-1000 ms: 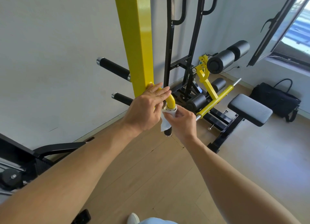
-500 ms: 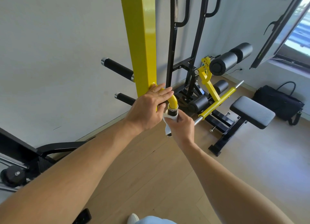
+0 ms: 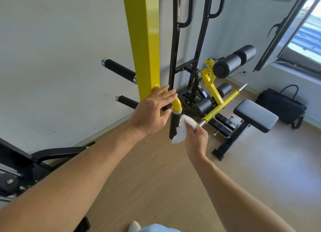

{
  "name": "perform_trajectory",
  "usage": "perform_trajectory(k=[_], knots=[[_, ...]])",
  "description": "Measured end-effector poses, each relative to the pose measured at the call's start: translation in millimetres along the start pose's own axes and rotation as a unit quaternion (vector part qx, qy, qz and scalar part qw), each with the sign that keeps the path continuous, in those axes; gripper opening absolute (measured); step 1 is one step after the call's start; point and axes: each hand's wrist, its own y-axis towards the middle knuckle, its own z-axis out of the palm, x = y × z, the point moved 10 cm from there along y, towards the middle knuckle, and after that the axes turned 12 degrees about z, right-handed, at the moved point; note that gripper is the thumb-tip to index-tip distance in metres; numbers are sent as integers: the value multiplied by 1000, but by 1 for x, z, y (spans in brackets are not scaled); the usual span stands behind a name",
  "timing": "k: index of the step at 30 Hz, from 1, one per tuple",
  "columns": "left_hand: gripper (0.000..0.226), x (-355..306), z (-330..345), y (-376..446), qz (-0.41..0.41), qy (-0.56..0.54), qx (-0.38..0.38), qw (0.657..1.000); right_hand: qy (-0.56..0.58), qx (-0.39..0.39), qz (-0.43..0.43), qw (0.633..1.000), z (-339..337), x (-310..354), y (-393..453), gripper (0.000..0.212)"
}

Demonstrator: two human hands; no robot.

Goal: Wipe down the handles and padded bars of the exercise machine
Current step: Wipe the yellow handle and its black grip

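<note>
Now your left hand (image 3: 152, 110) rests on curved yellow tube (image 3: 176, 103) by yellow post (image 3: 145, 45), fingers straight over bend, thumb underneath. Your right hand (image 3: 197, 136) pinches white wipe (image 3: 182, 130), bunched, touching right side of black handle grip (image 3: 174, 125) hanging below tube's chrome collar. Two more black grips (image 3: 119, 71) stick out left of post. Padded rollers (image 3: 232, 61) and bench pad (image 3: 255, 115) sit beyond, well apart from hands. Black bag (image 3: 281, 106) on floor near wall.
</note>
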Motion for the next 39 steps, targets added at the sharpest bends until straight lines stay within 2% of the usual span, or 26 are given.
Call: perform_trajectory(k=[3, 5, 6, 7, 10, 11, 13, 15, 18, 20, 22, 26, 29, 31, 33, 37, 39], knots=[[54, -1, 0, 2, -4, 1, -2, 1000, 96, -62, 166, 980, -18, -21, 15, 21], [54, -1, 0, 2, -4, 0, -2, 1000, 141, -51, 221, 964, -13, -13, 15, 24], [53, 0, 1, 2, -3, -1, -1, 1000, 146, -15, 216, 965, -4, -3, 13, 19], [53, 0, 2, 2, -2, -1, 0, 1000, 144, 30, 194, 970, 8, 10, 6, 11], [53, 1, 3, 3, 1, 2, 2, 1000, 141, 128, 82, 978, 35, 30, -24, 19], [53, 1, 3, 3, 0, 2, 3, 1000, 138, 148, 46, 978, 39, 31, -33, 25], [53, 2, 2, 2, -3, 3, 3, 1000, 95, 203, -34, 974, 49, 25, -41, 57], [53, 2, 2, 2, -3, 1, 3, 1000, 4, 220, -92, 971, 55, 21, -41, 68], [53, 1, 3, 1, -5, -3, 2, 1000, -162, 167, -132, 964, 54, 16, -31, 67], [54, 1, 2, 1, -7, -3, -2, 1000, -243, 127, -130, 953, 47, 9, -23, 55], [54, 0, 1, 1, -5, -1, -4, 1000, -276, 112, -103, 949, 38, 5, -15, 40], [54, -1, 1, 1, -3, -2, -2, 1000, -202, 105, -56, 972, 26, 8, -9, 18], [54, 0, 1, 0, -7, -4, -5, 1000, -144, 87, -25, 985, 21, 14, -9, 30], [54, 0, 2, 1, -7, -4, -5, 1000, -161, 60, -29, 985, 17, 20, -9, 38], [54, 0, 2, 1, -9, -4, -6, 1000, -192, 24, -48, 980, 13, 26, -11, 51], [54, 0, 2, 1, -8, -1, -7, 1000, -201, -49, -164, 965, 11, 39, -23, 33], [54, -1, 2, 1, -8, -3, -7, 1000, -134, -26, -174, 975, 14, 40, -27, 27]])
